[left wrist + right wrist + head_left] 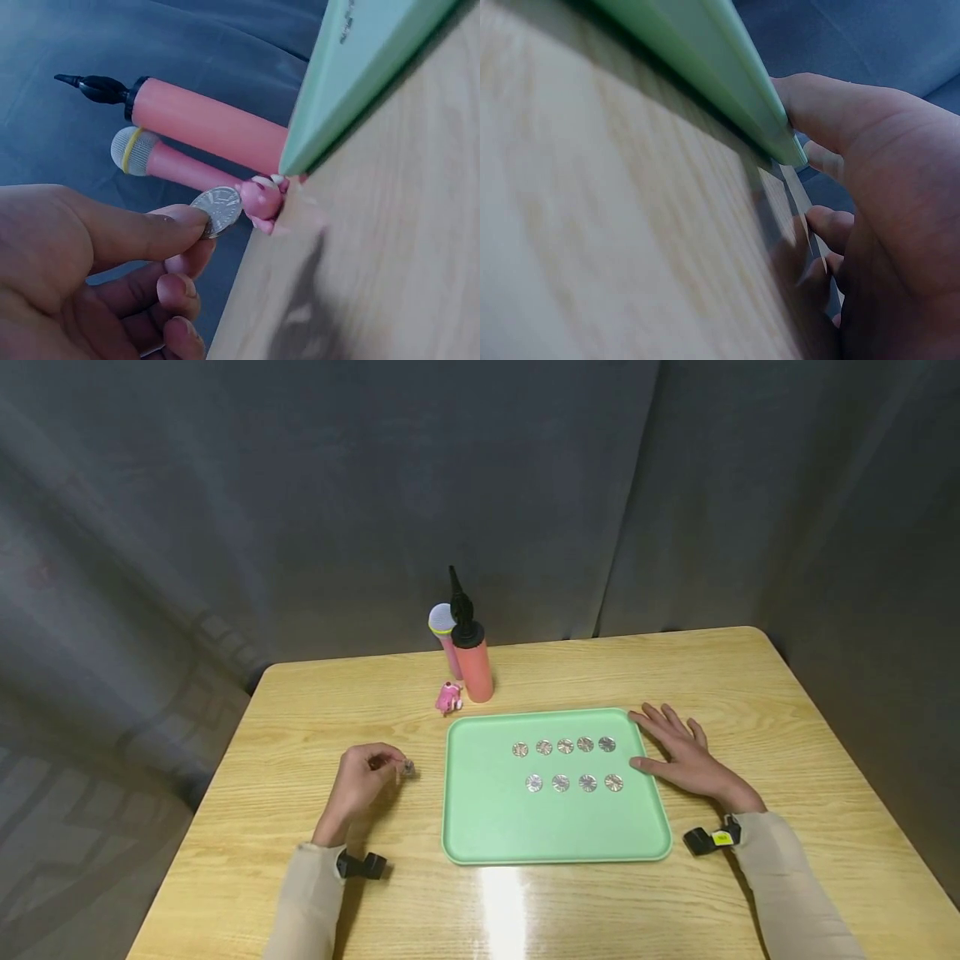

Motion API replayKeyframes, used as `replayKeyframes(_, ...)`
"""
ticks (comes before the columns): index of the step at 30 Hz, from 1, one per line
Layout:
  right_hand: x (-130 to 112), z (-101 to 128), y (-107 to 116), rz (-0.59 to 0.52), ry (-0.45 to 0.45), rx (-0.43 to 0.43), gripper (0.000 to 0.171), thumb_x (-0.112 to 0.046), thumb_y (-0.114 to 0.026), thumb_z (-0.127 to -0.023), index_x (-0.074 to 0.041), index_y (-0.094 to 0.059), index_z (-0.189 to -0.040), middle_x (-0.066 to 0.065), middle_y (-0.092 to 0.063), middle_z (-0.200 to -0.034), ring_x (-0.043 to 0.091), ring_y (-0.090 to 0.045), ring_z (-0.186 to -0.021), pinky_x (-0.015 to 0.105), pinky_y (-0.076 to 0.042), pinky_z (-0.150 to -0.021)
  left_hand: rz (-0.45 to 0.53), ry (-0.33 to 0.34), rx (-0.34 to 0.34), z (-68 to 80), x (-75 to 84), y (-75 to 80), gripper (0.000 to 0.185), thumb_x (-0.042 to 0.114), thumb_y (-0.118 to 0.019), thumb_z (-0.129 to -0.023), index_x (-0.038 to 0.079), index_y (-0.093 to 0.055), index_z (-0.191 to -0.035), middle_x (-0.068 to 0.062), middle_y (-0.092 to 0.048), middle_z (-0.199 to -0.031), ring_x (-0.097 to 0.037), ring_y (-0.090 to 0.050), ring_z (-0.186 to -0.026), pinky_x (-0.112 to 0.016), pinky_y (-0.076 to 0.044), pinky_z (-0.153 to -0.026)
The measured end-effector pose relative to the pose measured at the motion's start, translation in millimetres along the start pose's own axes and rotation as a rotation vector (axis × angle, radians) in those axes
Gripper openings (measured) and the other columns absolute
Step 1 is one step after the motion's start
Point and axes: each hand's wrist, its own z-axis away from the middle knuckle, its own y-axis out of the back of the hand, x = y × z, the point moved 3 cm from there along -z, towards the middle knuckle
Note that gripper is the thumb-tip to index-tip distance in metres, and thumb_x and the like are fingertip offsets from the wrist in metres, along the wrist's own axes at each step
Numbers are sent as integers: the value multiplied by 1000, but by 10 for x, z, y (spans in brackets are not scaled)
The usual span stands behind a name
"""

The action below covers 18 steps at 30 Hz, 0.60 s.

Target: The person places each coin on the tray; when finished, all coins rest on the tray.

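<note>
My left hand (362,782) is above the table, left of the tray, pinching a silver coin (217,211) between thumb and forefinger. Its other fingers curl loosely underneath. A shallow light green tray (495,835) lies on the table, with several silver coins in two rows, a back row (565,746) and a front row (561,783), toward its right half. At the tray's right rim, my right hand (686,760) has its fingers spread and relaxed. Its thumb and forefinger lie at the rim, and the other fingers reach over the table beside it.
Behind the tray stand a coral hand pump (477,672) with a black nozzle and a pink toy microphone (442,620). A small pink figurine (448,697) is in front of them, near the tray's back left corner. A dark curtain (420,502) hangs behind the wooden table (300,727).
</note>
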Motion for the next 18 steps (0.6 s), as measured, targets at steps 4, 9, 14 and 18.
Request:
replayKeyframes(4, 7, -2, -7, -1, 9, 4, 79, -35, -67, -94, -14, -28, -158, 30, -11, -165, 53, 5, -153, 73, 11, -112, 38, 32, 17, -37, 36, -8, 6, -3, -71, -87, 0, -75, -90, -17, -72, -84, -11, -53, -64, -19, -41, -55)
replayKeyframes(9, 7, -1, -6, 0, 11, 6, 78, -35, -67, -94, -13, -28, -158, 30, -11, -165, 53, 5, -152, 73, 11, -112, 94, 34, 20, -79, 95, -45, 5, -3, -71, -87, -2, -75, -90, -19, -73, -86, -13, -54, -65, -19, -41, -55)
replayKeyframes(14, -4, -3, -3, -3, 6, 5, 79, -36, -67, -94, -13, -28, -158, 29, -11, -165, 52, 5, -153, 73, 11, -112, 114, 30, 11, -130, 162, -107, 5, -3, -71, -87, -3, -75, -91, -20, -72, -87, -12, -53, -65, -19, -41, -57)
replayKeyframes(18, -12, 1, 0, 0, 4, 6, 78, -36, -67, -94, -14, -28, -158, 29, -11, -165, 52, 5, -153, 72, 11, -113, 104, 22, -3, -167, 229, -172, 6, -3, -71, -87, -3, -75, -91, -20, -72, -86, -11, -53, -65, -19, -42, -57)
